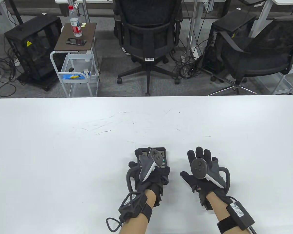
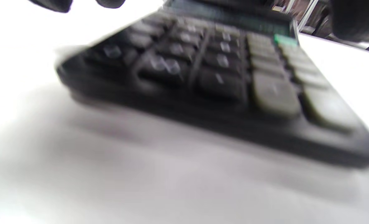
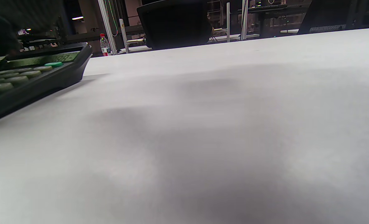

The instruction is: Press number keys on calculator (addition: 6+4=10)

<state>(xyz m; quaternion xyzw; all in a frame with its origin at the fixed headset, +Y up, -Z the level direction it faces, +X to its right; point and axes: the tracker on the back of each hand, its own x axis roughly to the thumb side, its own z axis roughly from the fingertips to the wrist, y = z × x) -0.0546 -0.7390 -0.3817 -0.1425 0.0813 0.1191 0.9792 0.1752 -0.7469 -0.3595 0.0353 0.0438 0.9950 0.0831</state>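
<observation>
Table view: a white table (image 1: 63, 151) fills the lower half. Near its front edge, slightly left of centre, lies a dark calculator (image 1: 161, 152), mostly covered by the left hand (image 1: 150, 175). That hand, in a black glove with a grey tracker strapped on its back, sits over the keypad; only the display end and a green key show beyond it. Whether its fingers touch keys or curl cannot be told from here. The right hand (image 1: 202, 174) lies just beside the calculator, to its right and apart from it, fingers spread flat and loose, holding nothing. Behind the table are 2 office chairs, and a small cart (image 1: 75, 61) with a bottle (image 1: 75, 23) and a phone on top.

Left wrist view: the calculator (image 2: 221, 84) fills the frame, blurred, seen low from its near edge, with dark number keys on the left and paler keys on the right. Dark fingertips (image 2: 52, 4) hang at the top edge; contact with keys is not clear.

Right wrist view: bare table (image 3: 221, 130) stretches ahead. The calculator (image 3: 32, 77) sits at the left edge, display lit.
</observation>
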